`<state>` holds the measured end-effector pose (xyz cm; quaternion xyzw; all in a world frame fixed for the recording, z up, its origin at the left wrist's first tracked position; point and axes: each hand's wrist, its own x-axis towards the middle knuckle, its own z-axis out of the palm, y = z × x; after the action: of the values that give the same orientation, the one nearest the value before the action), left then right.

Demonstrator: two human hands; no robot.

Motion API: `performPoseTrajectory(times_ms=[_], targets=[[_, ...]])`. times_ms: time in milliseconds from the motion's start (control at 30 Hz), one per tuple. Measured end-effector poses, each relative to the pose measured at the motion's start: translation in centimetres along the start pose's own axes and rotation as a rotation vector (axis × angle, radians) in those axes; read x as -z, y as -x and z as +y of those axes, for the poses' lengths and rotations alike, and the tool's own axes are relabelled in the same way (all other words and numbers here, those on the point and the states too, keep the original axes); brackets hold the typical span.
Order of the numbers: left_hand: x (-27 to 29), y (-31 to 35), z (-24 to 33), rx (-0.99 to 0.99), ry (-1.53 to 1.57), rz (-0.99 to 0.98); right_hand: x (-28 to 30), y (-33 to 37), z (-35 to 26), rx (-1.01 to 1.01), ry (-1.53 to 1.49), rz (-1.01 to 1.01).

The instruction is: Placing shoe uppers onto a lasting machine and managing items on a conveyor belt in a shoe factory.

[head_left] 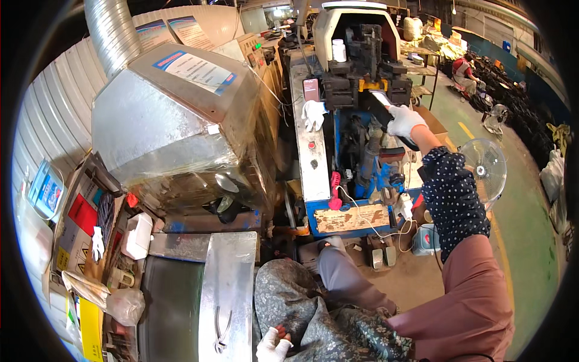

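My right hand, in a white glove under a dotted dark sleeve, reaches to the machine in front of me. It is closed around a long black piece with a pale strip at its upper end. That end lies against the yellow part between the machine's black jaws; the exact kind of piece is unclear. Low in the view, my left hand rests by my patterned garment. Its glove leaves the fingertips bare, the fingers loosely bent and apart, with nothing visible in them.
A large metal hood stands left, beside a conveyor belt. A white glove and a pink handheld fan lie on the machine. Foot pedals sit below; a standing fan is right. Another person sits far right.
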<state>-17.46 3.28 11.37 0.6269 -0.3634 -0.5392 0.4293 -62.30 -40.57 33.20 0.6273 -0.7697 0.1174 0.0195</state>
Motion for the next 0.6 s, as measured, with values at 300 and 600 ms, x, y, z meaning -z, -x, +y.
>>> performPoseTrajectory(times_ms=[300, 600], targets=[[-1.5, -1.1, -0.1, -0.052, -0.099, -0.004, -4.3, 1.8, -1.8, -0.007, 0.022, 0.076], [0.8, 0.1, 2.9, 0.021, -0.529, 0.108, -4.0, -2.2, -0.8, 0.11, -0.149, 0.072]])
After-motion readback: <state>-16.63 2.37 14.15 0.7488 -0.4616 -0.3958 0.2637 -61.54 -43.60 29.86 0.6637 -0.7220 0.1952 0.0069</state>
